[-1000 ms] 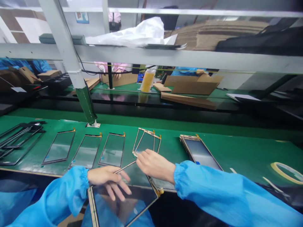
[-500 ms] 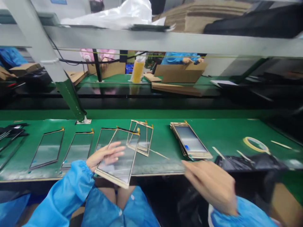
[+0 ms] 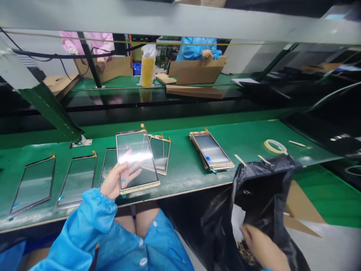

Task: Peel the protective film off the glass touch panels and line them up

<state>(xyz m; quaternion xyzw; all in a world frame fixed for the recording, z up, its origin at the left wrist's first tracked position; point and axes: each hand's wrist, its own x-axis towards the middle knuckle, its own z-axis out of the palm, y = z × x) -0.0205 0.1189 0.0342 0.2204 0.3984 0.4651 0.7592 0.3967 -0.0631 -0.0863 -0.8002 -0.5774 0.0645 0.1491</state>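
My left hand holds a clear glass panel with a gold frame up over the green table, fingers spread behind the glass. My right hand is low at the right, reaching into the mouth of a black plastic bag that hangs off the table edge; its fingertips are hidden in the bag. Two more gold-framed panels lie just behind the held one. A stack of panels sits to the right of them.
Three dark-framed panels lie in a row at the left. A tape roll and thin strips lie at the right. Beyond, a second bench holds cardboard boxes and a yellow bottle; other people work there.
My right hand left the panel, swung right and down, and went into the black bag. My left hand lifted the panel and now holds it upright over the table. The view dropped.
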